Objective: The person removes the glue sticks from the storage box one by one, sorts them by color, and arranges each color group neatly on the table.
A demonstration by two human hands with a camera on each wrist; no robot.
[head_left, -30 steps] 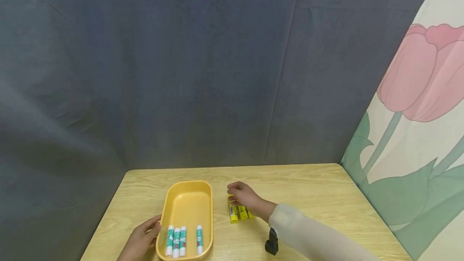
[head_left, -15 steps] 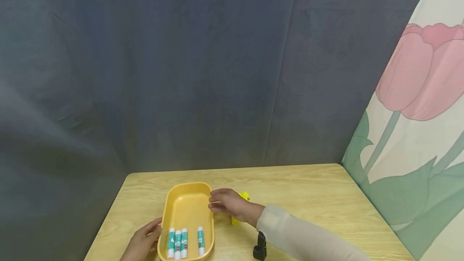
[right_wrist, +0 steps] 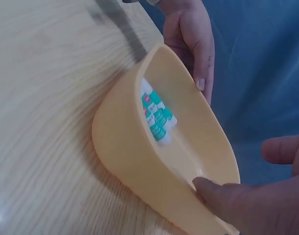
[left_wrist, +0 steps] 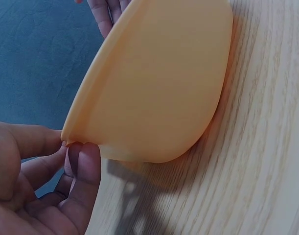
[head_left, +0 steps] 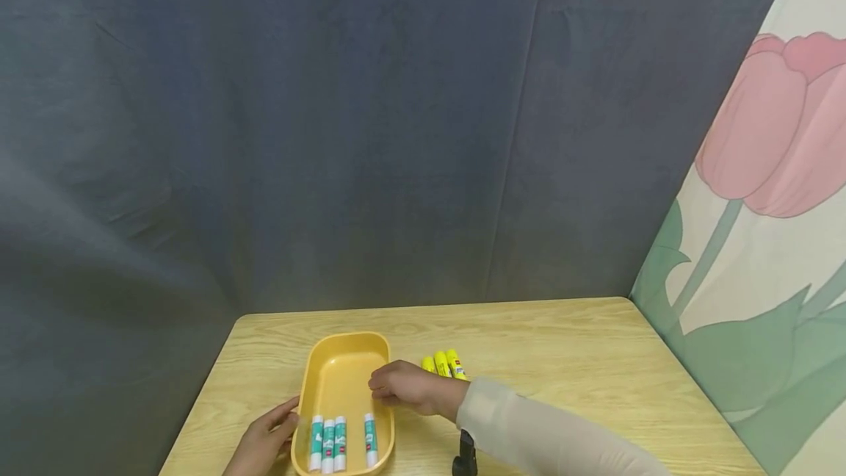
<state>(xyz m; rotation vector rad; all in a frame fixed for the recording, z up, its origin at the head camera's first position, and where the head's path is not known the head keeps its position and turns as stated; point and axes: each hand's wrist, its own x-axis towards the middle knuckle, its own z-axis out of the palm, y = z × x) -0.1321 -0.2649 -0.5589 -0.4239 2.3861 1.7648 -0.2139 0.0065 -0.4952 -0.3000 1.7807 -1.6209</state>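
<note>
My left grip [head_left: 263,435] pinches the rim of the yellow tray [head_left: 346,367] on the worktop [head_left: 562,358], my right grip [head_left: 411,388] spread opposite; I judge the tray light, stiff, best taken by both long sides

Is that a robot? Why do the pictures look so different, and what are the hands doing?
No robot here: these are one person's bare hands. The wide picture comes from a camera worn on the head; the close ones come from cameras worn on the wrists. On the table sits an orange-yellow tray with four green-and-white tubes inside. Three yellow tubes show on the table to its right. The left hand pinches the tray's rim. The right hand reaches over the opposite rim; I can't tell whether it grips anything.
</note>
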